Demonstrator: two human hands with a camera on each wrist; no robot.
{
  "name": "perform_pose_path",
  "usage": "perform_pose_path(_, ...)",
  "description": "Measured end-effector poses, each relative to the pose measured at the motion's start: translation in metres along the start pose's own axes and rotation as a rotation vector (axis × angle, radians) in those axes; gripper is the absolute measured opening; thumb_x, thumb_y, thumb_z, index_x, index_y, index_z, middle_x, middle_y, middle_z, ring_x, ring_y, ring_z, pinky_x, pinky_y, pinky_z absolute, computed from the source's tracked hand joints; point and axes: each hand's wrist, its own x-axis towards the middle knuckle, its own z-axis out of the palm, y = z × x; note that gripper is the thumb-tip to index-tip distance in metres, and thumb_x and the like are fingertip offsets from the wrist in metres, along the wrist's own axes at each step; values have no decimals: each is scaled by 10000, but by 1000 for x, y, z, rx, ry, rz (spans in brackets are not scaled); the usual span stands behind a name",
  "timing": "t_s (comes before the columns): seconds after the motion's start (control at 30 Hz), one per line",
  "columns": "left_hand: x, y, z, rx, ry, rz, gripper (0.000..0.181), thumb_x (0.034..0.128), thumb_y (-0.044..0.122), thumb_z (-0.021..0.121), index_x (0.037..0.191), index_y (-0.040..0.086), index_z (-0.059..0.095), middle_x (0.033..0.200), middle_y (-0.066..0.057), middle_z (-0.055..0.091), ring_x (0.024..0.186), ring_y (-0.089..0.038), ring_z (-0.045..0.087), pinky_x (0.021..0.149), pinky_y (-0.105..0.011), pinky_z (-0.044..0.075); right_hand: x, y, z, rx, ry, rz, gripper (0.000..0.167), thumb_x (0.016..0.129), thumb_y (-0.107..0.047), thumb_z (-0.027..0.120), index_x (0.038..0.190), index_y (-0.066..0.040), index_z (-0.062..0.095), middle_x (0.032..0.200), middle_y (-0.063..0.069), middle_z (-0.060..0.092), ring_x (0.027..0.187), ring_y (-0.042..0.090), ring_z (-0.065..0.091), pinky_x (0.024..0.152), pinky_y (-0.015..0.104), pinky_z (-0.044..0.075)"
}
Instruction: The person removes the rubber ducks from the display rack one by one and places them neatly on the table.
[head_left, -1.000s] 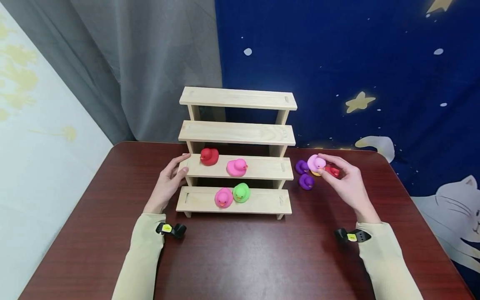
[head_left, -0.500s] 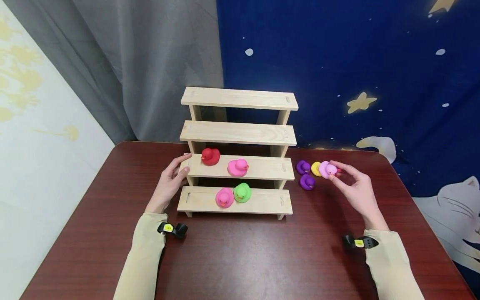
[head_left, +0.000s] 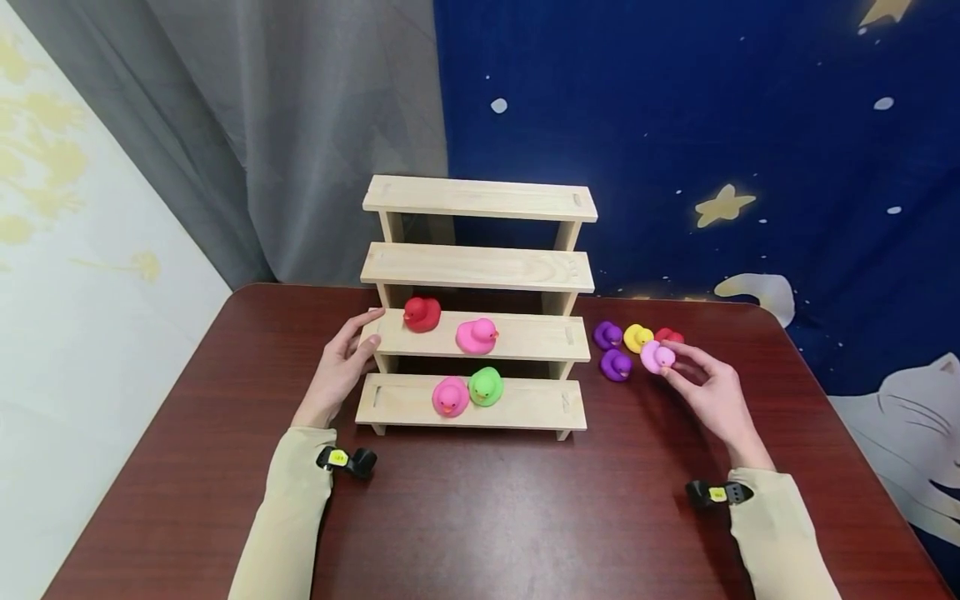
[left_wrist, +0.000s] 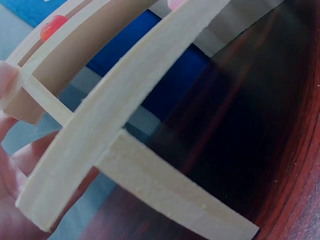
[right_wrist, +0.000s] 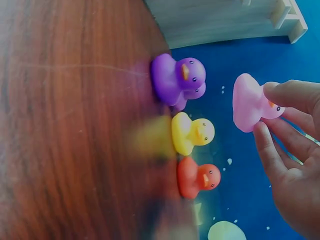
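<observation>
My right hand (head_left: 714, 398) pinches a light pink rubber duck (head_left: 657, 357) by its side, between thumb and fingertips. In the right wrist view this duck (right_wrist: 245, 103) is held up off the tabletop. Close by sit two purple ducks (head_left: 617, 365), a yellow duck (head_left: 638, 338) and a red duck (head_left: 670, 335), partly hidden. My left hand (head_left: 336, 372) grips the left end of a wooden stepped shelf (head_left: 540, 335) at its second step from the bottom. On that step stand a red duck (head_left: 422, 314) and a pink duck (head_left: 477, 336).
The lowest step holds another pink duck (head_left: 450, 397) beside a green duck (head_left: 486, 387). The shelf stands toward the back of a dark reddish-brown table (head_left: 480, 508). Behind the table hang a grey curtain (head_left: 337, 142) and a blue starry cloth (head_left: 630, 133).
My right hand has carried the light pink duck from over the yellow one rightward, then toward me. The yellow duck is now uncovered. My left hand stays on the shelf.
</observation>
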Motion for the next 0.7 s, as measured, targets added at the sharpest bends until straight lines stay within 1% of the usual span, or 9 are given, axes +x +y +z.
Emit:
perform_pose_path(0.07,0,-1,0,-3,2,-1,461,1009,193,534,1456,136,436,1436,-142,451,1057,-134,597,818,-269,506,0,12,2,-22,-13,3,400,848,64,698,1236,82,602,1170,288,607,907,-50,601,793,116,455)
perform_pose_path(0.13,0,-2,0,-4,2,5,457,1012,191,529,1456,133,436,1463,-120,423,1060,-128,595,819,-270,506,0,23,3,-43,-23,5,403,853,33,708,1244,54,610,1169,254,622,910,-51,598,803,126,459)
perform_pose_path(0.17,0,-2,0,-7,2,8,455,1013,189,526,1456,133,436,1482,-103,401,1066,-128,593,822,-272,505,0,27,5,-51,-26,9,405,854,15,715,1246,35,617,1168,234,631,909,-56,593,806,130,460)
perform_pose_path(0.3,1,-4,0,-11,3,14,449,1016,188,520,1454,130,437,1515,-74,354,1076,-134,588,825,-282,506,0,35,8,-54,-39,16,388,848,16,720,1223,37,627,1145,231,641,899,-21,607,805,157,476)
perform_pose_path(0.4,0,-3,0,-9,5,10,453,1013,195,527,1453,132,438,1499,-90,377,1075,-139,588,826,-283,506,1,39,9,-69,-53,15,383,840,30,722,1210,54,627,1141,240,640,902,71,639,797,162,481)
perform_pose_path(0.57,0,-2,1,-11,6,4,455,1012,195,529,1454,134,438,1461,-118,425,1077,-147,587,825,-281,506,3,43,10,-92,-87,34,388,842,32,718,1215,59,618,1161,246,627,943,312,649,799,168,484)
perform_pose_path(0.7,0,-3,1,-14,5,8,453,1014,191,524,1454,129,436,1476,-108,407,1088,-151,582,820,-266,505,6,46,11,-109,-119,63,393,845,50,704,1226,60,606,1178,249,614,969,376,635,808,151,470)
